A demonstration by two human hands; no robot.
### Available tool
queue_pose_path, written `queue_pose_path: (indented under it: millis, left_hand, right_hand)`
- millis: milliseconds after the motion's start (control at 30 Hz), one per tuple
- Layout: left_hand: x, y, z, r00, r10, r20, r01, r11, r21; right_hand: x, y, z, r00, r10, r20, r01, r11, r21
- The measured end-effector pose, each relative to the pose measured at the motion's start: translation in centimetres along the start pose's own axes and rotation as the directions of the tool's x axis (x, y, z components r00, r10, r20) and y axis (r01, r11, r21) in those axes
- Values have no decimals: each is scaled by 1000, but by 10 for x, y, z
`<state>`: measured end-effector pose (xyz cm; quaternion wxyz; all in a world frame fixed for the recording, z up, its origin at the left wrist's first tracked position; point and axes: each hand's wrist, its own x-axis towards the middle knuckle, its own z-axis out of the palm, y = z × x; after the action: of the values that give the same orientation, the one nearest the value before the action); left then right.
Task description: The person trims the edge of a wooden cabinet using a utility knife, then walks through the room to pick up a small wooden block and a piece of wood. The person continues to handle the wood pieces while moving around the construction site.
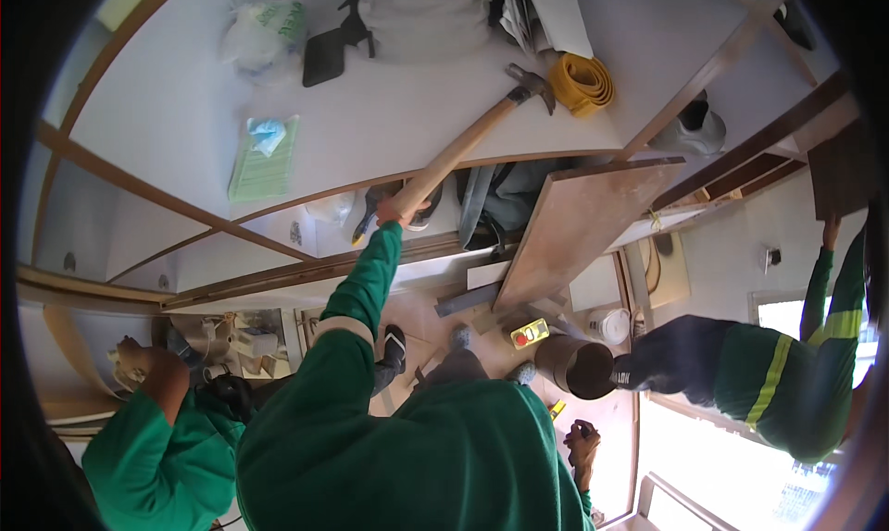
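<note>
My left hand (404, 211) is stretched forward to the shelf, its fingers wrapped round the lower end of the wooden handle of a claw hammer (463, 142). The dark metal hammer head is at the far end, beside a rolled yellow strap (582, 84) on the white shelf (389, 114). Down at my right side, my right hand (582, 449) is closed, with a small dark thing at its fingers that I cannot make out. Shoes (426, 212) and a brush-like tool (363, 224) lie in the compartment below the hammer handle.
A brown board (583, 225) leans against the shelf. On the floor stand a brown cylinder (579, 369), a white bucket (609, 325) and a yellow box (529, 333). One person (157, 448) works at left; another (787, 383) at right reaches up to a dark panel (841, 170).
</note>
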<state>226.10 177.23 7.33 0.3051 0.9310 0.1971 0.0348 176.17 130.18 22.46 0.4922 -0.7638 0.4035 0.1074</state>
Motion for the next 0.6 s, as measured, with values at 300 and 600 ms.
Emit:
queue_pose_path:
  millis: [300,600]
  left_hand:
    - [32,18,-10,840,49,540,121,953,-276]
    - [32,-23,-15,808,-77,584,556,427,-713]
  right_hand:
    - [3,23,-5,996,83,-12,-83,996,16]
    - [5,66,20,969,248,-9,-248,968,46]
